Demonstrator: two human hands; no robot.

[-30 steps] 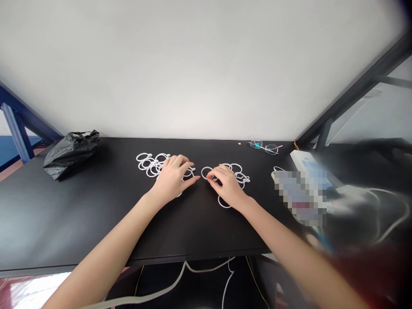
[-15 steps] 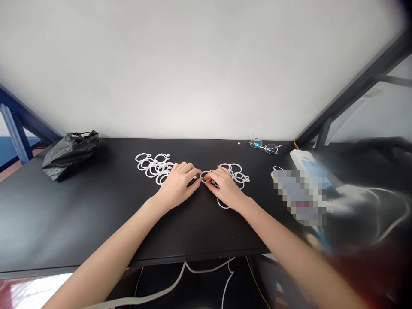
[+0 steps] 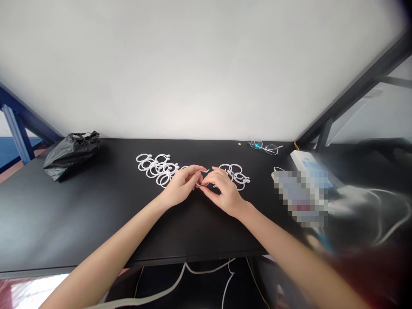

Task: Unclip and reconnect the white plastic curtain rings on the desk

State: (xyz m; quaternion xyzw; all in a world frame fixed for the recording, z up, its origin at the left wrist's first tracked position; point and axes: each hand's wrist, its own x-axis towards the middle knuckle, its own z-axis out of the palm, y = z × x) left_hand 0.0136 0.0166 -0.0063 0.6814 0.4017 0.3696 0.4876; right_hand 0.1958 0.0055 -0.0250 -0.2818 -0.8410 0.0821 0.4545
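A thin white ring (image 3: 202, 171) is pinched between my two hands over the middle of the black table. My left hand (image 3: 182, 183) is closed on its left side, thumb and fingers together. On the right side, my right hand (image 3: 223, 189) grips it between thumb and fingertips. Fingers hide much of the ring. Left of my left hand lies a pile of white rings (image 3: 154, 168) with small round knobs, overlapping one another. A smaller group of similar rings (image 3: 240, 177) lies just behind and right of my right hand, partly covered by it.
A black plastic bag (image 3: 72, 154) lies at the table's left. Eyeglasses (image 3: 271, 149) rest near the wall at the back right. A blurred-out phone-like object (image 3: 298, 199) and a white box (image 3: 304, 162) lie on the right. A pale cable (image 3: 174, 285) hangs below the table's front edge.
My hands have come closer together, and the ring between them is now gripped from both sides and tilted. A ring seen under my right wrist earlier no longer shows.
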